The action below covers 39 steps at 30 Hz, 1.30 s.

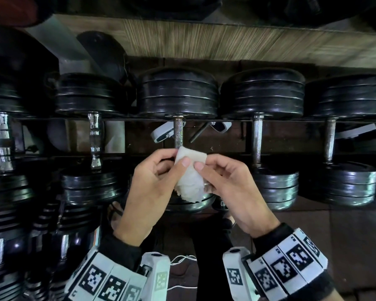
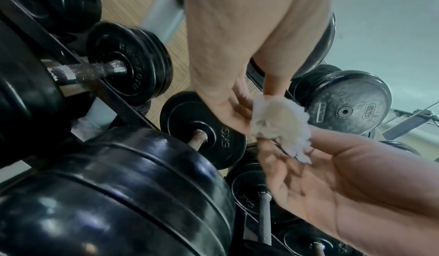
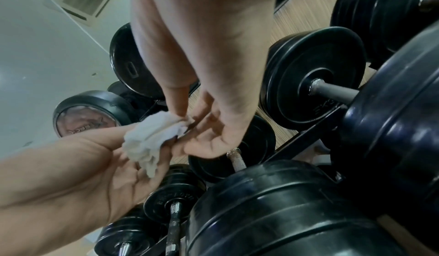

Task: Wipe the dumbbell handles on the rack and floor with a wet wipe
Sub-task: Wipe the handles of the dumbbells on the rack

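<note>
Both hands, the left hand (image 1: 149, 187) and the right hand (image 1: 232, 187), pinched the wet wipe (image 1: 190, 177) near the middle handle (image 1: 178, 133). Folding it flat first would help it wrap the bar well.

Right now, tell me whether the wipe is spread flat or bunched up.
Bunched up. The wet wipe is a crumpled wad pinched between the left hand and right hand, with no flat sheet showing.

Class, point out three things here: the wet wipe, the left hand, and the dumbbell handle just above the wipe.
wet wipe (image 1: 191, 174), head view, middle of the bunched cloth.
left hand (image 1: 149, 192), head view, back of the hand.
dumbbell handle (image 1: 178, 133), head view, bare mid-shaft.
</note>
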### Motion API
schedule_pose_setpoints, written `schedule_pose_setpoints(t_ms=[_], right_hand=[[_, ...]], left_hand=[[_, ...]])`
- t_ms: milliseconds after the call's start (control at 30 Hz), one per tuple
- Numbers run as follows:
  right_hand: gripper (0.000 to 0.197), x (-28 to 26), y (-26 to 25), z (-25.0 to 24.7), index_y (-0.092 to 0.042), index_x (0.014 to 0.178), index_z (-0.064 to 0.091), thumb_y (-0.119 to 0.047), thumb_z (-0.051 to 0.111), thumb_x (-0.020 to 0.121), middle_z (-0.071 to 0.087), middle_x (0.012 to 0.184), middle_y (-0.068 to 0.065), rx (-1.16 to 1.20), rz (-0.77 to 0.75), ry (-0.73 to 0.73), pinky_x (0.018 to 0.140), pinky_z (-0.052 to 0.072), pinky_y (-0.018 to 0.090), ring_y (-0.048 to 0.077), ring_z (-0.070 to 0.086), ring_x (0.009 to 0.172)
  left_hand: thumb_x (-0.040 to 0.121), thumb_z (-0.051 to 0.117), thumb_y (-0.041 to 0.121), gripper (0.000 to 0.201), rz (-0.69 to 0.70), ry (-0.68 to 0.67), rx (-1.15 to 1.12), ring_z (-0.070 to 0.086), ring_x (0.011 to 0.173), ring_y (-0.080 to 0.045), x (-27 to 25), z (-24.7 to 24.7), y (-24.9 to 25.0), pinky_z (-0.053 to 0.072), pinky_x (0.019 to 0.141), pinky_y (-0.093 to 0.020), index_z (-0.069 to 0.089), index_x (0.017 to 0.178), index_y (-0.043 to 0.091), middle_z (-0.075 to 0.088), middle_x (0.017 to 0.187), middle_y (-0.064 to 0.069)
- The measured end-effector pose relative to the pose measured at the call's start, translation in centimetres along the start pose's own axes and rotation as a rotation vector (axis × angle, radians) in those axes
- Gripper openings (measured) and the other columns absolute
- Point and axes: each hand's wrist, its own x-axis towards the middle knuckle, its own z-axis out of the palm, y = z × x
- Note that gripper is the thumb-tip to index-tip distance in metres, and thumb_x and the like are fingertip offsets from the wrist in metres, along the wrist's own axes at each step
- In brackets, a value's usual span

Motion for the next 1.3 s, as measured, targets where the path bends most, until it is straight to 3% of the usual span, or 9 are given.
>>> schedule_pose_setpoints(t_ms=[200,400,567,667,800,967,1100,1233,1300], right_hand=[[0.036,0.1,0.0,0.2,-0.013,0.122,0.062,0.000,0.071,0.089,0.068,0.075,0.014,0.081,-0.114,0.133,0.066,0.053,0.020,0.014,0.065,0.071],[0.029,-0.4,-0.4,0.0,-0.018,0.115,0.062,-0.007,0.072,0.090,0.067,0.086,0.012,0.068,-0.111,0.023,0.074,0.050,0.043,0.022,0.060,0.077],[0.041,-0.4,-0.6,-0.5,-0.017,0.117,0.055,0.005,0.071,0.086,0.069,0.090,0.026,0.139,-0.106,0.009,0.064,0.052,0.025,0.018,0.063,0.070],[0.038,-0.4,-0.4,-0.5,-0.015,0.115,0.056,0.004,0.070,0.086,0.070,0.094,0.028,0.134,-0.131,-0.017,0.067,0.052,0.028,0.021,0.065,0.075],[0.017,-0.5,-0.2,-0.7,-0.006,0.099,0.069,0.006,0.069,0.087,0.073,0.082,0.002,0.074,-0.172,-0.030,0.069,0.051,0.018,0.008,0.066,0.076],[0.030,-0.6,0.1,-1.3,-0.008,0.112,0.073,0.002,0.069,0.085,0.075,0.106,0.012,0.140,-0.110,-0.086,0.087,0.055,0.027,0.020,0.069,0.100],[0.039,-0.8,0.4,-1.4,-0.010,0.120,0.072,0.007,0.069,0.085,0.071,0.115,0.019,0.101,-0.109,-0.109,0.092,0.053,0.029,0.021,0.066,0.104],[0.037,-0.6,0.7,-1.0,-0.014,0.116,0.074,0.008,0.070,0.086,0.071,0.090,-0.003,0.033,-0.114,-0.027,0.084,0.051,0.019,0.010,0.063,0.090],[0.033,-0.4,0.6,-0.8,-0.014,0.114,0.074,0.005,0.070,0.087,0.067,0.086,-0.001,-0.035,-0.138,0.054,0.080,0.050,0.017,0.008,0.062,0.084]], left_hand=[[0.092,0.069,0.026,0.021,0.134,0.115,0.117,0.069,0.068,-0.028,0.0,0.0,0.2,0.057,0.069,-0.042,0.055,0.107,0.022,0.073,0.077,-0.011],[0.093,0.067,0.016,0.009,0.131,-0.035,0.140,0.070,0.097,-0.023,0.2,-0.7,0.3,0.058,0.086,-0.042,0.065,0.101,0.016,0.072,0.102,-0.003],[0.092,0.065,0.008,0.023,0.075,-0.091,0.073,0.070,0.099,-0.015,-0.1,-1.1,0.6,0.054,0.083,-0.021,0.069,0.114,0.016,0.073,0.107,0.001],[0.090,0.066,0.008,0.022,0.058,-0.075,0.016,0.071,0.095,-0.017,-0.2,-1.2,0.7,0.055,0.081,-0.021,0.068,0.112,0.012,0.074,0.105,-0.004],[0.088,0.069,0.011,0.018,0.048,-0.112,0.086,0.071,0.095,-0.021,-0.1,-1.6,0.7,0.057,0.084,-0.024,0.073,0.106,0.010,0.074,0.106,-0.006],[0.082,0.074,0.019,0.031,-0.021,-0.224,0.168,0.069,0.098,-0.029,0.2,-2.3,0.8,0.055,0.095,-0.037,0.072,0.113,0.019,0.073,0.106,-0.007],[0.089,0.072,0.015,0.027,0.041,-0.227,0.391,0.068,0.092,-0.017,0.4,-2.3,0.8,0.055,0.088,-0.025,0.071,0.113,0.027,0.072,0.097,0.000],[0.094,0.063,0.029,0.013,0.209,-0.218,0.762,0.060,0.090,-0.006,0.4,-2.2,0.4,0.049,0.083,-0.020,0.069,0.105,0.032,0.057,0.097,0.012],[0.095,0.059,0.031,0.010,0.225,-0.222,0.806,0.057,0.095,-0.004,0.4,-2.3,0.1,0.046,0.087,-0.017,0.068,0.100,0.030,0.051,0.104,0.012]])
